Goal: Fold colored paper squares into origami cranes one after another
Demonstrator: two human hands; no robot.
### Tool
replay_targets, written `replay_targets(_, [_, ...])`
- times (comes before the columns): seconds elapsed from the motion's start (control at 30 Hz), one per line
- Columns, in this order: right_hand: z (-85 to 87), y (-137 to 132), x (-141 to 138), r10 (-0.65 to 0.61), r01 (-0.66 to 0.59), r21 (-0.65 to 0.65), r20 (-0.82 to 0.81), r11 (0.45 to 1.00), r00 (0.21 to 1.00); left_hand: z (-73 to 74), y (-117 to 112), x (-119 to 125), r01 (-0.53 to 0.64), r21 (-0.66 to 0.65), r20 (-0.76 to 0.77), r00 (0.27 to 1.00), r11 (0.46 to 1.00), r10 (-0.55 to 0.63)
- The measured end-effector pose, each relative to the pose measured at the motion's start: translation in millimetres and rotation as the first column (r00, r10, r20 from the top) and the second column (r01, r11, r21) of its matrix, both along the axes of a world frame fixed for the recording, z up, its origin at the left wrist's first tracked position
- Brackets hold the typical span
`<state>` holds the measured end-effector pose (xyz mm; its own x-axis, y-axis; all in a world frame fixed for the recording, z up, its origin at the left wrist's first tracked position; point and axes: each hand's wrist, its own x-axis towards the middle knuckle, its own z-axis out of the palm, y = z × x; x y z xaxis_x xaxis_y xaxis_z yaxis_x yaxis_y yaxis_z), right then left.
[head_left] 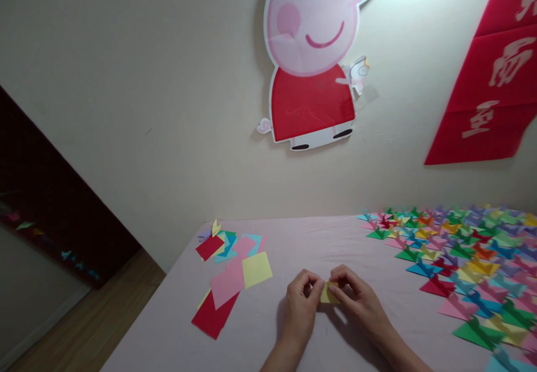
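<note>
A small piece of folded yellow paper [328, 295] is held between both hands, just above the pale pink cloth [293, 249] on the table. My left hand [302, 302] pinches its left edge between thumb and fingers. On the other side, my right hand [356, 299] grips the upper right part, its thumb lying against the paper. Parts of the paper are covered by the fingertips, and its exact fold is hard to make out.
Loose coloured squares lie to the left, among them a yellow sheet [257, 269], a pink sheet [226, 282] and a red sheet [215, 316]. Rows of folded paper cranes [478, 271] cover the right side. Behind the table rises a wall with a pig cutout [312, 103].
</note>
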<state>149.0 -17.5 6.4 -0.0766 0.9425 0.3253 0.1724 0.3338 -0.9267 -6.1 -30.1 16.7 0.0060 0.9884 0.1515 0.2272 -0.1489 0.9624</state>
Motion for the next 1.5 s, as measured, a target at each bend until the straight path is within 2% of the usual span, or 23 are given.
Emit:
replay_targets(0.13, [-0.1, -0.8, -1.7, 0.046, -0.045, -0.075, 0.000, 0.996, 0.999, 3.5, -2.1, -0.4, -0.012, 0.002, -0.077, 0.997, 1.000, 0.013])
replay_targets(0.23, [1.8, -2.0, -2.5, 0.055, -0.055, -0.109, -0.004, 0.992, 0.998, 2.3, -4.3, 2.0, 0.002, -0.024, -0.029, 1.000, 1.000, -0.002])
replay_targets(0.33, [1.7, -2.3, -2.5, 0.037, -0.051, -0.146, -0.095, 0.988, 0.995, -2.4, -5.9, 6.4, 0.042, -0.068, 0.030, 0.999, 0.997, -0.040])
replay_targets(0.47, [-0.3, -1.9, -2.7, 0.046, -0.080, -0.155, -0.214, 0.985, 0.976, -7.6, -5.9, 10.4, 0.050, -0.142, -0.014, 0.999, 0.989, -0.052])
replay_targets(0.63, [1.2, -2.5, -5.2, 0.036, -0.074, -0.147, -0.247, 0.986, 0.968, -6.6, -4.0, 9.2, 0.054, -0.126, 0.033, 0.998, 0.991, -0.051])
replay_targets(0.83, [0.7, -2.6, -4.3, 0.058, -0.083, -0.169, -0.148, 0.982, 0.987, -1.1, -5.1, 6.8, 0.110, -0.150, -0.056, 0.991, 0.983, -0.119])
replay_targets(0.97, [-1.5, -2.3, -1.1, 0.012, -0.021, -0.173, -0.056, 0.985, 0.998, 3.9, -9.0, 8.5, 0.094, -0.113, -0.138, 0.984, 0.989, -0.109])
replay_targets(1.07, [-2.7, -1.4, 1.9, 0.003, 0.011, -0.118, 0.112, 0.993, 0.994, 6.2, -13.6, 8.9, 0.051, -0.083, -0.256, 0.964, 0.995, -0.071])
replay_targets(1.2, [-8.3, -0.1, 4.8, -0.105, 0.047, 0.146, 0.428, 0.988, 0.898, 7.3, -22.4, 5.7, -0.001, 0.034, -0.494, 0.869, 0.999, 0.018])
replay_targets(1.27, [-12.1, -0.3, 5.1, -0.177, 0.054, 0.241, 0.522, 0.969, 0.834, 8.2, -28.4, 1.9, 0.027, 0.119, -0.589, 0.807, 0.992, 0.049])
replay_targets(1.33, [-14.3, -1.2, 4.3, -0.222, 0.068, 0.271, 0.594, 0.960, 0.773, 9.1, -34.6, -3.2, 0.161, 0.169, -0.671, 0.742, 0.972, -0.006])
replay_targets(1.43, [-13.2, -2.6, 1.8, -0.219, 0.092, 0.218, 0.677, 0.972, 0.703, 10.0, -41.6, -11.7, 0.426, 0.154, -0.784, 0.602, 0.892, -0.152])
replay_targets(1.5, [-11.0, -2.9, 0.6, -0.195, 0.102, 0.172, 0.707, 0.980, 0.680, 10.2, -43.4, -16.3, 0.498, 0.120, -0.832, 0.522, 0.859, -0.187])
